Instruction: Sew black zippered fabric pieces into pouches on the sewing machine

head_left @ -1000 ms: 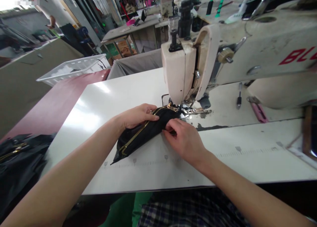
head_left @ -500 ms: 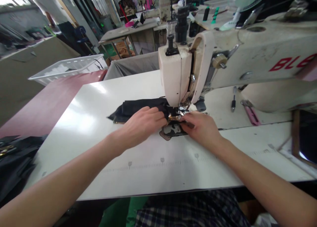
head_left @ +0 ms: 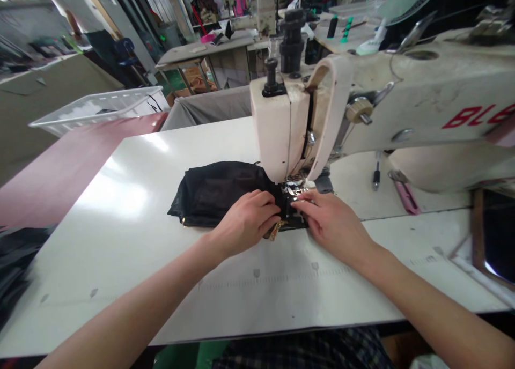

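A black fabric pouch [head_left: 221,189] lies flat on the white sewing table, its right end at the presser foot [head_left: 294,188] of the sewing machine [head_left: 277,125]. My left hand [head_left: 249,216] has its fingers closed on the pouch's right part, just left of the foot. A gold zipper pull [head_left: 276,230] hangs by those fingertips, at the near edge. My right hand [head_left: 333,219] pinches the pouch's right end, close beside the foot. The fabric under the right fingertips is partly hidden. Another bit of gold zipper shows at the pouch's lower left corner.
Dark fabric [head_left: 20,262] is piled at the left edge. A white plastic basket [head_left: 100,109] rests on a pink surface behind. Right of the needle lie a pen [head_left: 376,171] and pink-handled snips [head_left: 405,193]; a dark screen [head_left: 498,229] sits at far right.
The pouch now lies opened out flatter, its black panel spread toward me. The printed patch at its near side no longer shows. Both hands have come slightly nearer; the view has shifted a little.
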### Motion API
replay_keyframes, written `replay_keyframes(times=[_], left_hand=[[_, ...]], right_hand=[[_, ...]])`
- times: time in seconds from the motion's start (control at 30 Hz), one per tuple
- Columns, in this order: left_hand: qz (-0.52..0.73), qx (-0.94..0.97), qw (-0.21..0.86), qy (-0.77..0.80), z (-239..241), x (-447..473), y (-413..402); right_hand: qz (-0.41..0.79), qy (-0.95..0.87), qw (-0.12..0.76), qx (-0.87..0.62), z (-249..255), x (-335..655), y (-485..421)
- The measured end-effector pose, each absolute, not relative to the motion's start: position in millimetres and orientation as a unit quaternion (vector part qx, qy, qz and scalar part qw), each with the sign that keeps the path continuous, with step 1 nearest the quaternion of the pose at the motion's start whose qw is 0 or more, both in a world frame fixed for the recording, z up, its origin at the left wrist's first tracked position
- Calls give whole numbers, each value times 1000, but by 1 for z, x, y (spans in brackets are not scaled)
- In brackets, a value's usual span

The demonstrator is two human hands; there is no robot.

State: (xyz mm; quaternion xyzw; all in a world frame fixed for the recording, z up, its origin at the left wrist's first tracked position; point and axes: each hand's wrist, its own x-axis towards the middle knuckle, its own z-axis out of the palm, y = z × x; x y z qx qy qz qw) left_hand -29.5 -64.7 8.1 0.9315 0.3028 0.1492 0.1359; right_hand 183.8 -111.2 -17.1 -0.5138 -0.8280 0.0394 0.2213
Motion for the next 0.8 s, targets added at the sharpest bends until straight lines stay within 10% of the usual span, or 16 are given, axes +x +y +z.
replay_keyframes(times=[0.8], left_hand=[[153, 944, 104, 275, -9, -29, -90]], right_hand=[[130, -774, 240, -571, -11, 185, -141]])
